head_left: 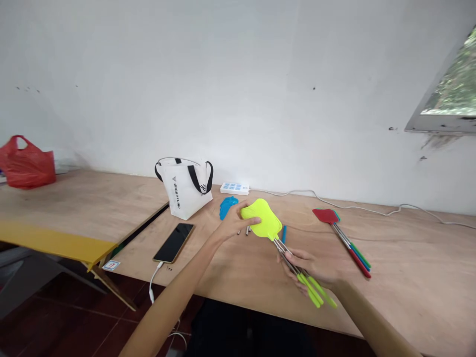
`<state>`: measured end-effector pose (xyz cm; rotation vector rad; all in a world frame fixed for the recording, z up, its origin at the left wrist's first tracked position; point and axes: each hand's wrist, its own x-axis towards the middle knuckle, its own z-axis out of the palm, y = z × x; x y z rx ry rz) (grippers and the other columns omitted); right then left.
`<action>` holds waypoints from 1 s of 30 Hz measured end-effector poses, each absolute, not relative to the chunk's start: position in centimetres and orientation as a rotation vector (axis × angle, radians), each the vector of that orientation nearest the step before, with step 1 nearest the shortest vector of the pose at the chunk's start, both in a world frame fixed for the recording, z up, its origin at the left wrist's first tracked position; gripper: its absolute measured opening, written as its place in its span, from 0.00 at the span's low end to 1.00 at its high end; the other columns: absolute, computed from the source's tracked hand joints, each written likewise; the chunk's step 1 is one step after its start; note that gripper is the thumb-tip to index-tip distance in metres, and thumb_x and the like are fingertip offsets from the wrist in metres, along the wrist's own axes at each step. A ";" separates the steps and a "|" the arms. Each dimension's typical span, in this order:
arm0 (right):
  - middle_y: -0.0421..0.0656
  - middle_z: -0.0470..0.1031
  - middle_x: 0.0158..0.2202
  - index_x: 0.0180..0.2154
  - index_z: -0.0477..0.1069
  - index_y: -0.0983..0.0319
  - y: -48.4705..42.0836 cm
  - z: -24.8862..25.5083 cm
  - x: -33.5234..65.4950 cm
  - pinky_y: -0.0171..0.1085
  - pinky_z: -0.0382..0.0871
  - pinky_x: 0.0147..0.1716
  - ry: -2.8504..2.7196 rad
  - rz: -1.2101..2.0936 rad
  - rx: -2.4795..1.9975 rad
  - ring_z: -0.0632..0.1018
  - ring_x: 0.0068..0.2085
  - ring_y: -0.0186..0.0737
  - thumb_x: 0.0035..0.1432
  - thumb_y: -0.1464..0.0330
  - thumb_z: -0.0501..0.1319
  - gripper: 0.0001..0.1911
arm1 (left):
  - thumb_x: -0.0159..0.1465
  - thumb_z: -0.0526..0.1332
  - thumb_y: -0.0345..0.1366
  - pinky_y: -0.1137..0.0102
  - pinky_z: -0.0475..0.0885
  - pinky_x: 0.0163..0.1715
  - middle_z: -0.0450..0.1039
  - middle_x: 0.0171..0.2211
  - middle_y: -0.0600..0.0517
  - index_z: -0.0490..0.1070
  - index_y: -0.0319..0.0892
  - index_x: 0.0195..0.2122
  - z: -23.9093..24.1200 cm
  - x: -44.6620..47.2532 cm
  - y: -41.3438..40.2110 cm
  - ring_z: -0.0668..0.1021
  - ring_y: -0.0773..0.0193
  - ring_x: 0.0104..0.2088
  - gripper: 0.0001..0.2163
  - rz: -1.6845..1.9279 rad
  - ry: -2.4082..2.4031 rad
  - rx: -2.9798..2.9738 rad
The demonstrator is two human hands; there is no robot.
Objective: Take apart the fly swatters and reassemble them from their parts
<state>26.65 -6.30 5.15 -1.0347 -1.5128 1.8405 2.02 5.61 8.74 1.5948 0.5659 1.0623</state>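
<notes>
Several yellow-green fly swatters (pixel 263 220) are stacked together between my hands, their flat heads overlapping and their metal rods slightly fanned. My left hand (pixel 240 218) pinches the heads at their left edge, thumb on top. Around the metal rods, my right hand (pixel 303 267) is closed, and the green grips stick out below it. Behind the swatters lies a blue plastic swatter head (pixel 227 206), partly hidden by my left hand. Short metal rod ends (pixel 248 230) and a blue grip (pixel 284 234) show beneath them on the table.
Red, blue and green fly swatters (pixel 349 243) lie stacked on the right. At left are a white bag (pixel 186 193) with black handles and a phone (pixel 174 242) on a cable. A power strip (pixel 234 188) sits by the wall; a red plastic bag (pixel 28 166) stands far left.
</notes>
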 end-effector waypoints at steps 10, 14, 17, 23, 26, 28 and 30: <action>0.30 0.60 0.23 0.42 0.63 0.57 -8.7 8.5 24.8 0.29 0.55 0.16 -1.630 1.622 -1.097 0.58 0.17 0.25 0.64 0.44 0.58 0.23 | 0.52 0.73 0.58 0.64 0.75 0.45 0.75 0.50 0.46 0.72 0.46 0.53 8.6 0.1 1.1 0.78 0.54 0.48 0.32 1.213 0.543 1.384; 0.31 0.58 0.22 0.43 0.65 0.59 -9.2 9.3 26.1 0.30 0.54 0.18 -1.815 1.531 -1.223 0.58 0.19 0.27 0.66 0.44 0.55 0.24 | 0.58 0.53 0.73 0.54 0.74 0.50 0.72 0.57 0.40 0.75 0.45 0.52 9.5 -2.9 0.8 0.75 0.43 0.56 0.38 0.918 0.462 1.364; 0.32 0.58 0.22 0.42 0.66 0.59 -8.9 10.2 26.8 0.31 0.52 0.19 -1.943 1.601 -1.222 0.58 0.21 0.28 0.66 0.45 0.55 0.24 | 0.51 0.57 0.76 0.51 0.72 0.53 0.72 0.58 0.40 0.75 0.45 0.54 10.3 -4.5 0.0 0.74 0.41 0.58 0.43 0.625 0.427 1.446; 0.33 0.59 0.23 0.37 0.68 0.61 -7.8 10.7 25.8 0.31 0.53 0.22 -2.111 1.920 -0.989 0.59 0.23 0.28 0.64 0.47 0.60 0.23 | 0.32 0.75 0.64 0.54 0.76 0.46 0.74 0.55 0.43 0.71 0.46 0.59 8.1 -2.3 -2.5 0.76 0.38 0.55 0.52 0.174 0.092 1.526; 0.31 0.57 0.21 0.35 0.68 0.61 -7.7 10.7 25.5 0.31 0.50 0.21 -2.105 2.130 -0.887 0.57 0.21 0.27 0.64 0.50 0.62 0.21 | 0.32 0.78 0.57 0.52 0.76 0.48 0.69 0.60 0.44 0.65 0.49 0.65 8.1 -1.0 -3.9 0.75 0.38 0.57 0.56 0.066 -0.091 1.507; 0.30 0.57 0.20 0.35 0.69 0.62 -7.9 10.9 25.5 0.31 0.48 0.20 -2.120 2.235 -0.831 0.57 0.20 0.26 0.64 0.51 0.62 0.19 | 0.32 0.80 0.50 0.51 0.74 0.52 0.66 0.62 0.45 0.59 0.50 0.68 9.1 -0.7 -4.6 0.74 0.38 0.59 0.59 -0.041 -0.140 1.513; 0.30 0.56 0.20 0.36 0.72 0.63 -8.2 11.2 25.2 0.31 0.48 0.19 -2.162 2.299 -0.787 0.57 0.19 0.25 0.65 0.52 0.62 0.19 | 0.32 0.81 0.46 0.51 0.70 0.56 0.65 0.62 0.45 0.56 0.50 0.70 10.0 -0.7 -5.2 0.70 0.38 0.62 0.62 -0.096 -0.167 1.533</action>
